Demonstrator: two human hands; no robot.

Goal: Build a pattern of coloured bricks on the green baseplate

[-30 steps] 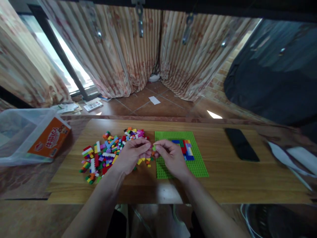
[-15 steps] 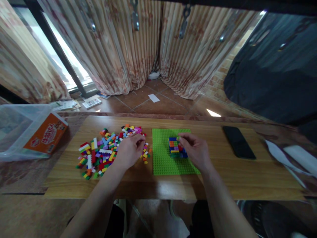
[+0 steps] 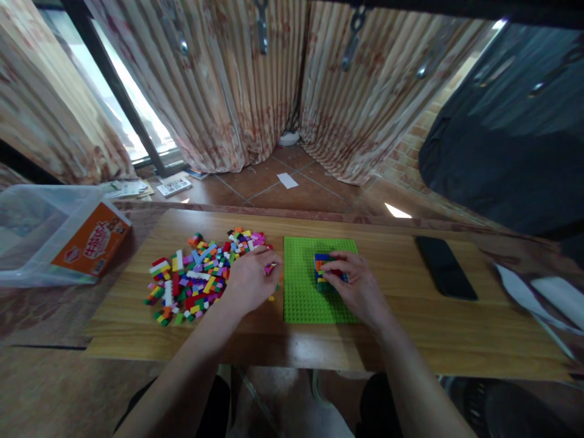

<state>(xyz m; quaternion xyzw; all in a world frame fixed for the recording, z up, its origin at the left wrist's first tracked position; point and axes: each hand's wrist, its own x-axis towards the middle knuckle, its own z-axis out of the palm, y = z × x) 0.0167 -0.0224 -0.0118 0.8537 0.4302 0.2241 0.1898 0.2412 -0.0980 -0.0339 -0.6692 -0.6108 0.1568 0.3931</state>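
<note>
A small block of stacked toy bricks [image 3: 320, 260], in blue, orange, green and other colours, stands on a green studded baseplate [image 3: 298, 304]. Over its right side is my right hand [image 3: 358, 283], thumb and fingers pinched at the top of the stack on a toy brick that they mostly cover. My left hand [image 3: 255, 280] hovers at the right edge of a heap of loose toy bricks [image 3: 201, 277], left of the baseplate. Its fingers are curled together, and what they hold, if anything, is too small and hidden to name.
A black phone [image 3: 446, 267] lies on the wooden table [image 3: 401, 340] to the right, with white paper [image 3: 524, 295] beyond it. Left of the table stands a clear plastic bin [image 3: 41, 201] with an orange label. Curtains [image 3: 255, 91] hang behind.
My right hand has come down over the brick stack, covering more of it. My left hand has shifted slightly right, toward the baseplate. The whole view has moved a little.
</note>
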